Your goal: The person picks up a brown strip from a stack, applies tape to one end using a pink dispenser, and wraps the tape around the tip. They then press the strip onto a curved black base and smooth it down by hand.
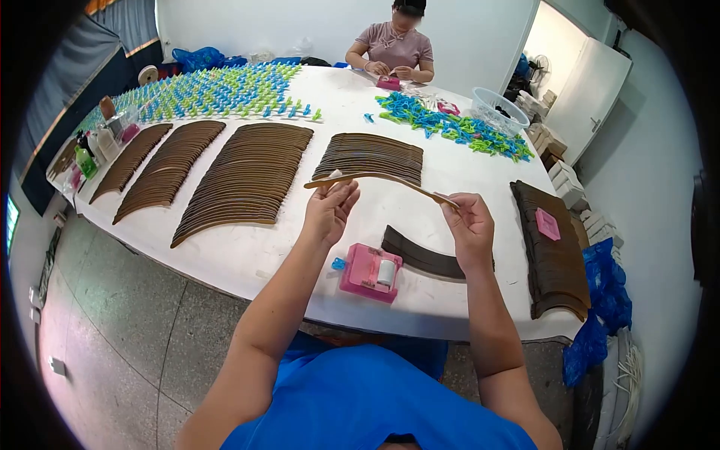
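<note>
A thin, curved brown strip is stretched between my two hands above the table. My left hand pinches it near its left end, where a small white bit shows by the fingers. At the other end, my right hand grips the strip between thumb and fingers. Below and between my hands sits a pink dispenser with a white roll in it. A small blue clip-like piece lies at its left side. Behind it, a dark curved stack of strips reaches under my right forearm.
Rows of brown strips cover the left of the white table. Another row lies ahead. Blue and green clips are heaped farther back. A big brown stack stands right. Across the table a person works.
</note>
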A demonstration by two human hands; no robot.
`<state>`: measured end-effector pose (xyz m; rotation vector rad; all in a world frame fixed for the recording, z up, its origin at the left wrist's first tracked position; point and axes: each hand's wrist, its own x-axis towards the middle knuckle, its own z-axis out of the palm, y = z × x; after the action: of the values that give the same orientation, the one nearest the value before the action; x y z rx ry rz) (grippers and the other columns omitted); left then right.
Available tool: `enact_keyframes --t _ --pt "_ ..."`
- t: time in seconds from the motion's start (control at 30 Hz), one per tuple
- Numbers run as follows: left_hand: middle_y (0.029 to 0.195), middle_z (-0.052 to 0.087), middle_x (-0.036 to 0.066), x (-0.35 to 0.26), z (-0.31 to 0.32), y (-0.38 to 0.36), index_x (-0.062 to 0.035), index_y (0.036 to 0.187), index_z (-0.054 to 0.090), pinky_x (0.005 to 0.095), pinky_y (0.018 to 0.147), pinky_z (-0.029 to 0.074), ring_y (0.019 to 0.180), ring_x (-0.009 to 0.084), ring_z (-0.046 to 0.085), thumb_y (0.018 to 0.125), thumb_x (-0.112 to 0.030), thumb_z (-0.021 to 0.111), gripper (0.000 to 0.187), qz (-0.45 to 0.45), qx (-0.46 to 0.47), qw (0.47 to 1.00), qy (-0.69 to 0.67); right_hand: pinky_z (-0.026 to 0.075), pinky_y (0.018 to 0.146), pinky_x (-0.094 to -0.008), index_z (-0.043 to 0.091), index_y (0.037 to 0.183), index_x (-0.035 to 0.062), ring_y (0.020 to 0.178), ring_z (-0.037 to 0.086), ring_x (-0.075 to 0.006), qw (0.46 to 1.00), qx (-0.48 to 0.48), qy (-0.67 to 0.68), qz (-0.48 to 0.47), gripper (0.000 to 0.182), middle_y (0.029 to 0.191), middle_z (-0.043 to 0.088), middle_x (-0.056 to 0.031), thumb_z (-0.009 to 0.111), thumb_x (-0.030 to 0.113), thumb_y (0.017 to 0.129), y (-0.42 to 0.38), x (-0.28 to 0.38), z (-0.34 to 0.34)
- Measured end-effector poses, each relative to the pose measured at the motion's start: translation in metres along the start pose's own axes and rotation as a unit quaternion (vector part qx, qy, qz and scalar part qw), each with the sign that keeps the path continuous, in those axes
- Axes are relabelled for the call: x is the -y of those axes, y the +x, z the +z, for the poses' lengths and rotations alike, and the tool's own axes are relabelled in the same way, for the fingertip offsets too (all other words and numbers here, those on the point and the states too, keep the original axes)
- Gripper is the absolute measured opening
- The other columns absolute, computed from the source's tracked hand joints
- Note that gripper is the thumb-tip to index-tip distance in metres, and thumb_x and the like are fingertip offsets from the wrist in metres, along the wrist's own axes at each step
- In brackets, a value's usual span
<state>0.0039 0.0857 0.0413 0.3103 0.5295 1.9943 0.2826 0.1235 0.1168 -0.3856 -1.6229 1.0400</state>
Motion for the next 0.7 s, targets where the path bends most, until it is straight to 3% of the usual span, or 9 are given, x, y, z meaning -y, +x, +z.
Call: enact_keyframes --t 0.1,0.27,0.3,0.33,0.47,0.6,0.63,0.67,0.7 --pt "0.134 0.063 0.019 0.003 -0.002 0.008 0.0027 0.138 0.042 0.0422 0.110 0.060 0.125 0.0316 0.067 0.095 0.016 0.056 0.047 -0.091 0.027 0.993 0.066 0.052 0.086 -0.0223 0.062 0.111 0.0014 0.098 0.065 -0.0072 0.999 0.011 -0.033 0.034 0.010 0.105 0.069 -0.0040 0.068 -0.001 0.103 0.005 -0.010 0.000" --pt "0.142 0.055 0.026 0.015 -0.016 0.039 -0.0005 0.141 0.033 0.0452 0.108 0.061 0.128 0.0355 0.065 0.093 0.019 0.050 0.055 -0.168 0.032 0.981 0.095 0.049 0.077 -0.0208 0.065 0.106 0.0026 0.086 0.061 -0.0044 0.989 0.037 -0.086 0.113 0.010 0.093 0.068 0.0005 0.073 0.008 0.102 0.025 -0.046 0.000" --pt "0.144 0.053 0.026 0.016 -0.016 0.045 0.0002 0.149 0.027 0.0456 0.106 0.062 0.128 0.0361 0.064 0.091 0.021 0.051 0.066 -0.185 0.028 0.976 0.109 0.049 0.075 -0.0210 0.066 0.105 0.0028 0.083 0.060 -0.0043 0.983 0.035 -0.116 0.138 0.012 0.090 0.068 0.0015 0.075 0.010 0.101 0.030 -0.053 0.001" --pt "0.145 0.051 0.027 0.017 -0.017 0.049 0.0008 0.156 0.021 0.0460 0.105 0.062 0.128 0.0367 0.063 0.090 0.022 0.051 0.076 -0.203 0.024 0.971 0.123 0.049 0.075 -0.0210 0.066 0.105 0.0028 0.083 0.060 -0.0043 0.983 0.038 -0.116 0.138 0.012 0.090 0.068 0.0015 0.075 0.010 0.101 0.033 -0.061 0.001" --pt "0.142 0.053 0.026 0.018 -0.022 0.061 -0.0015 0.163 0.016 0.0447 0.099 0.065 0.120 0.0341 0.068 0.090 0.018 0.056 0.085 -0.227 0.028 0.962 0.150 0.050 0.075 -0.0225 0.068 0.104 0.0030 0.082 0.060 -0.0049 0.984 0.040 -0.125 0.123 0.014 0.089 0.068 0.0018 0.076 0.013 0.100 0.045 -0.096 -0.001" --pt "0.120 0.069 0.019 0.014 -0.021 0.054 0.0061 0.154 0.042 0.0348 0.081 0.066 0.099 0.0254 0.076 0.093 0.006 0.066 0.065 -0.232 0.092 0.865 0.436 0.050 0.078 -0.0232 0.066 0.107 0.0030 0.084 0.059 -0.0057 0.977 0.049 -0.159 0.131 0.012 0.094 0.067 0.0020 0.073 0.009 0.100 0.052 -0.132 -0.019" --pt "0.117 0.073 0.018 0.014 -0.021 0.048 0.0048 0.141 0.059 0.0344 0.077 0.063 0.090 0.0275 0.077 0.092 0.002 0.064 0.049 -0.180 0.121 0.796 0.566 0.050 0.078 -0.0232 0.066 0.107 0.0030 0.084 0.059 -0.0057 0.977 0.047 -0.158 0.133 0.012 0.094 0.067 0.0020 0.073 0.009 0.100 0.052 -0.141 -0.023" --pt "0.117 0.073 0.018 0.014 -0.023 0.044 0.0048 0.141 0.059 0.0344 0.077 0.063 0.090 0.0275 0.077 0.092 0.002 0.064 0.049 -0.182 0.122 0.794 0.567 0.051 0.080 -0.0244 0.067 0.106 0.0030 0.084 0.060 -0.0074 0.969 0.045 -0.191 0.152 0.013 0.093 0.067 0.0007 0.075 0.011 0.098 0.051 -0.150 -0.028" --pt "0.118 0.073 0.018 0.015 -0.027 0.043 0.0027 0.133 0.065 0.0371 0.080 0.062 0.092 0.0306 0.076 0.091 -0.001 0.064 0.042 -0.051 0.168 0.695 0.698 0.051 0.081 -0.0255 0.068 0.104 0.0030 0.084 0.061 -0.0092 0.959 0.043 -0.224 0.170 0.014 0.093 0.067 -0.0006 0.076 0.012 0.097 0.051 -0.159 -0.032"
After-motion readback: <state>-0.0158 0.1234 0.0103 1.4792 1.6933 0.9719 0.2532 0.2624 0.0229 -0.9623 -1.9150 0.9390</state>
